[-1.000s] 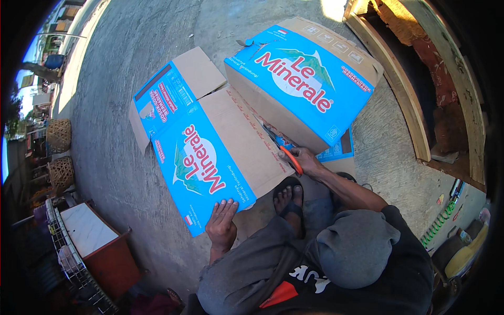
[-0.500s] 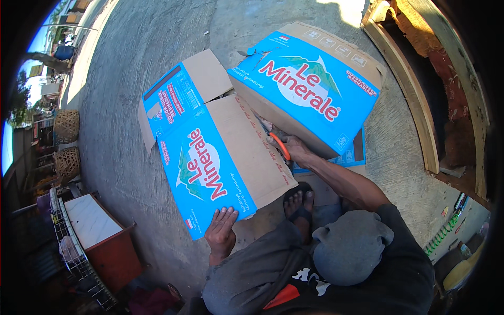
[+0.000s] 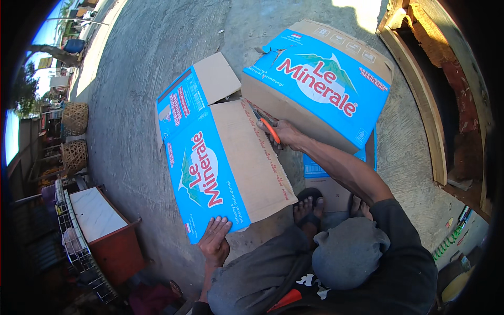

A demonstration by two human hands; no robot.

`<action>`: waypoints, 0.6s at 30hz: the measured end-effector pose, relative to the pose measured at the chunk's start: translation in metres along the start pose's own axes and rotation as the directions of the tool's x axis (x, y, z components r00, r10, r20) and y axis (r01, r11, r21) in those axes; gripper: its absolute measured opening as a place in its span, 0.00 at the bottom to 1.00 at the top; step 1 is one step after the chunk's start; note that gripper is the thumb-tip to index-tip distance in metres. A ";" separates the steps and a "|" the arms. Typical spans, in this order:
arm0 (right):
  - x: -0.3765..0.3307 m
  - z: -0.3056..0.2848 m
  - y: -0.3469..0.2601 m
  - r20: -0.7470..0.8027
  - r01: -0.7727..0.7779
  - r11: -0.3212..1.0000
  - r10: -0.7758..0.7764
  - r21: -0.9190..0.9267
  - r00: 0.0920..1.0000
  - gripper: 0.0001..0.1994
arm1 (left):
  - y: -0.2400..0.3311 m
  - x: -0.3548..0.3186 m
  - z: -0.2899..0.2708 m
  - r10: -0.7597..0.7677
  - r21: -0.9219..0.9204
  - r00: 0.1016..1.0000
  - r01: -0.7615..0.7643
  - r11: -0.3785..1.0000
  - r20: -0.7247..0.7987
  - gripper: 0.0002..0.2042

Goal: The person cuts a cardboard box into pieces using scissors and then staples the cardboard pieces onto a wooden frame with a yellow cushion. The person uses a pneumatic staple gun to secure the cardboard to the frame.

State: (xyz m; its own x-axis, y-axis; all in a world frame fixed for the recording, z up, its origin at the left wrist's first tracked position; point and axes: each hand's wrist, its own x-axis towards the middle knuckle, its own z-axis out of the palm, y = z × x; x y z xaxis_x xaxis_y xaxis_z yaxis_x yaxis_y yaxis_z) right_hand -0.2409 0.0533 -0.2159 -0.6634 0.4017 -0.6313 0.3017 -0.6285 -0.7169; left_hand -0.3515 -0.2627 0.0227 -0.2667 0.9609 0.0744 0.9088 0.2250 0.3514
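Observation:
A blue and brown cardboard box (image 3: 244,168), opened out with its flap spread, lies in front of me. My left hand (image 3: 214,241) grips its near left corner, fingers laid over the blue face; the thumb is hidden. My right hand (image 3: 287,134) is closed around a hand tool with an orange handle (image 3: 271,130) and grey metal jaws. The jaws are at the brown panel's right edge, close to a strip of red print. Whether they bite into the cardboard I cannot tell. Just beyond the right hand stands a second blue box (image 3: 325,84), torn at its left corner.
Another blue and brown cardboard piece (image 3: 336,189) lies under the second box, by my sandalled feet (image 3: 310,207). A wooden frame (image 3: 420,100) borders the right. At the left stand a red cabinet with a white top (image 3: 100,218), a wire rack (image 3: 79,241) and woven baskets (image 3: 74,119).
My right hand and the orange-handled tool have moved up and left along the brown panel's edge. The view has shifted a little; my left hand stays at the same corner.

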 end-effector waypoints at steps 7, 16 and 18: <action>0.023 -0.003 -0.008 -0.050 0.035 0.999 -0.034 0.005 0.998 0.35 | -0.001 0.005 -0.012 -0.022 0.033 1.000 0.023 0.999 -0.019 0.21; 0.025 -0.089 -0.044 -0.349 0.185 0.964 -0.109 0.193 0.931 0.31 | -0.020 -0.037 -0.033 -0.220 0.024 0.966 0.225 0.974 -0.136 0.21; 0.005 -0.093 -0.049 -0.303 0.178 0.965 -0.114 0.192 0.946 0.31 | -0.008 -0.030 -0.001 -0.204 0.002 0.975 0.205 0.979 -0.086 0.22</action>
State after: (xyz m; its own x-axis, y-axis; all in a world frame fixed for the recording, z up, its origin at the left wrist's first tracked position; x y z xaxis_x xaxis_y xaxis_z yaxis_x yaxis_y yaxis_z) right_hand -0.1953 0.1485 -0.2111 -0.4547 0.6534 -0.6053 0.0414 -0.6633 -0.7472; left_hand -0.3512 -0.2938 0.0190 -0.4734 0.8771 0.0813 0.8354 0.4179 0.3570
